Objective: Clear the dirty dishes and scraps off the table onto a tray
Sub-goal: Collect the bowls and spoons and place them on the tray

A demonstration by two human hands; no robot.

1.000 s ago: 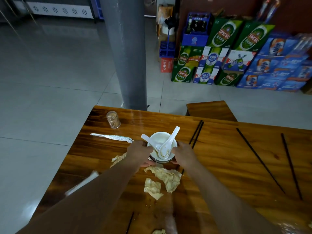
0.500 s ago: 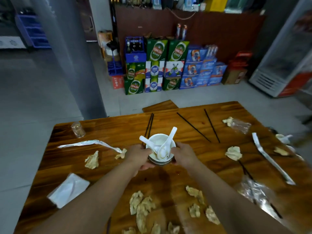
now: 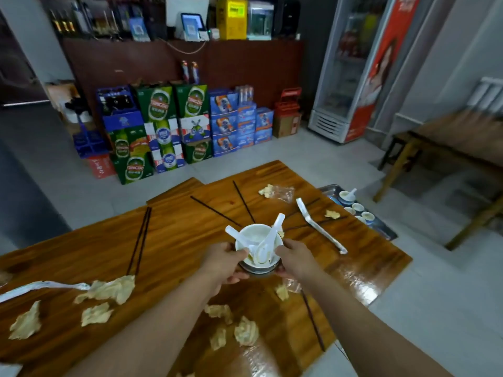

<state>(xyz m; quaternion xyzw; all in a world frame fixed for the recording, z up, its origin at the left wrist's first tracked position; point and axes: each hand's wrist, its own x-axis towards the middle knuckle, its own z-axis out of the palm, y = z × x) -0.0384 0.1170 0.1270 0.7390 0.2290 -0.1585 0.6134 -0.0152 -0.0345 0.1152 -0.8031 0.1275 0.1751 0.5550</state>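
Both hands carry a stack of bowls above the wooden table.

Left hand (image 3: 227,263) and right hand (image 3: 296,261) curl round opposite sides of the stack of bowls (image 3: 258,250); top bowl white, two white plastic spoons (image 3: 268,240) standing in it. Metal tray (image 3: 381,227) sits off the table's (image 3: 177,240) far right edge, small cups (image 3: 358,207) on it. Crumpled napkins (image 3: 109,291), black chopsticks (image 3: 140,239) and torn wrappers (image 3: 318,227) scattered over the tabletop. Beer crates (image 3: 163,126) stacked by the counter beyond.
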